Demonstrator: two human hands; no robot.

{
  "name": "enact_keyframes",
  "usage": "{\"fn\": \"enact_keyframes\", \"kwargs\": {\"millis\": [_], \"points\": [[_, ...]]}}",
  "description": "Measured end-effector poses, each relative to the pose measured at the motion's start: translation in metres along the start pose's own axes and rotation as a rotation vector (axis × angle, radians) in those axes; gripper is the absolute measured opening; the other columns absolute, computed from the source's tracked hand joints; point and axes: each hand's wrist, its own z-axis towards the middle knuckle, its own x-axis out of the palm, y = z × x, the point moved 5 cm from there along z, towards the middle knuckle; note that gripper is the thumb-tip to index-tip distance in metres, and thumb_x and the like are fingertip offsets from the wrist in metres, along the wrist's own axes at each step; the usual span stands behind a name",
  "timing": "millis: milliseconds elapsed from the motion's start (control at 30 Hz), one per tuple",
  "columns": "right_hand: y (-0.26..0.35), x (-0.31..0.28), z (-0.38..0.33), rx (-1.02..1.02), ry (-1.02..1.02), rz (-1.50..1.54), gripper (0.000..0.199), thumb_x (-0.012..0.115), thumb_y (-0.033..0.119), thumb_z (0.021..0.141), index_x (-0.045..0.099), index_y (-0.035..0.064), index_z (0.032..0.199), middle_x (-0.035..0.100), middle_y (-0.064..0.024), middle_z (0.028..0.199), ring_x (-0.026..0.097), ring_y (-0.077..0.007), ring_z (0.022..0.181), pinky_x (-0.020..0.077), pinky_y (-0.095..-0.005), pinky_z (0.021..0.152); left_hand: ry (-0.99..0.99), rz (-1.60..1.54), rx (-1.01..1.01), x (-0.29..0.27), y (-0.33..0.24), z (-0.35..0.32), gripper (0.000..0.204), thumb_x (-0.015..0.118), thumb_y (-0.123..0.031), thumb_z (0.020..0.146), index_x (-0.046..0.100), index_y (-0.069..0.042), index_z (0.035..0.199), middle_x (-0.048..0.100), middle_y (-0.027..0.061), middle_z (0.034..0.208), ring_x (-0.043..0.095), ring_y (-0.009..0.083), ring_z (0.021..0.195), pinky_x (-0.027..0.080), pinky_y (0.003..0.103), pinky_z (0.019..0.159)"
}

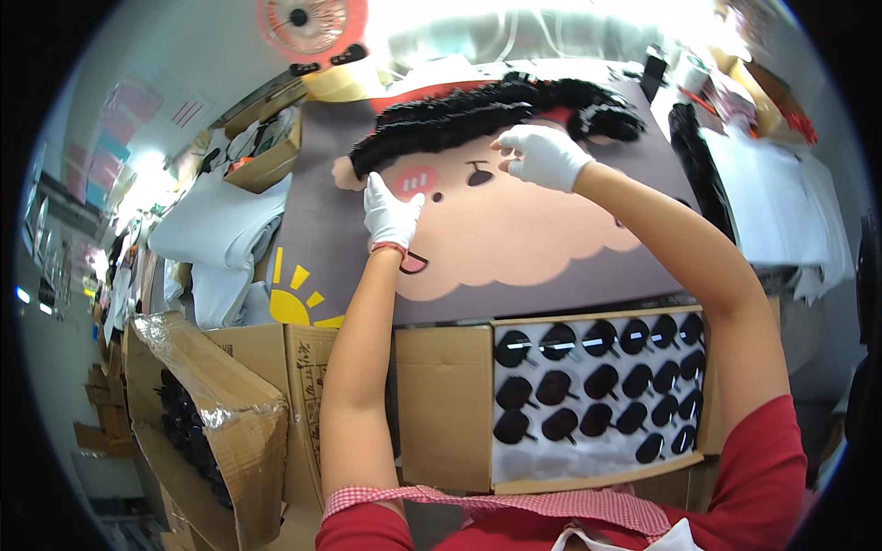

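In a white glove, my left hand is held over the left part of a printed cartoon mat. Its fingers point away from me, the thumb stands apart, and nothing shows in it. My right hand, gloved too, hovers near the mat's middle, palm turned left. Its fingers are bent with a gap to the thumb, and I see nothing between them. Just beyond both hands lie black, fringed, hair-like strips across the mat's far part. A smaller black fringed bundle sits at their right end.
Near me, an open carton holds rows of round black pieces with short handles. Another carton at left contains black items. White sheets lie right, pale cloth left. A pink fan stands at the back.
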Motion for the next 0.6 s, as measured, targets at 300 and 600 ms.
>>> {"fn": "enact_keyframes", "kwargs": {"millis": [300, 600], "points": [[0.008, 0.054, 0.157, -0.163, -0.034, -0.602, 0.021, 0.055, 0.005, 0.082, 0.07, 0.0068, 0.097, 0.071, -0.0158, 0.099, 0.067, -0.0316, 0.099, 0.052, -0.0403, 0.087, -0.19, -0.563, 0.026, -0.006, 0.066, 0.115, 0.08, 0.088, -0.019, 0.072, 0.048, 0.003, 0.137, 0.051, 0.0217, 0.134, 0.055, 0.0316, 0.121, 0.045, 0.038, 0.105], [0.014, 0.075, 0.186, -0.229, 0.045, -0.615, 0.021, 0.066, 0.01, 0.08, 0.068, 0.0024, 0.1, 0.071, -0.0166, 0.096, 0.069, -0.0322, 0.094, 0.0549, -0.0403, 0.081, 0.232, -0.808, -0.172, -0.008, 0.048, 0.14, 0.046, 0.082, -0.017, 0.08, 0.066, -0.007, 0.122, 0.068, 0.0045, 0.107, 0.062, 0.0111, 0.091, 0.052, 0.029, 0.073]]}}
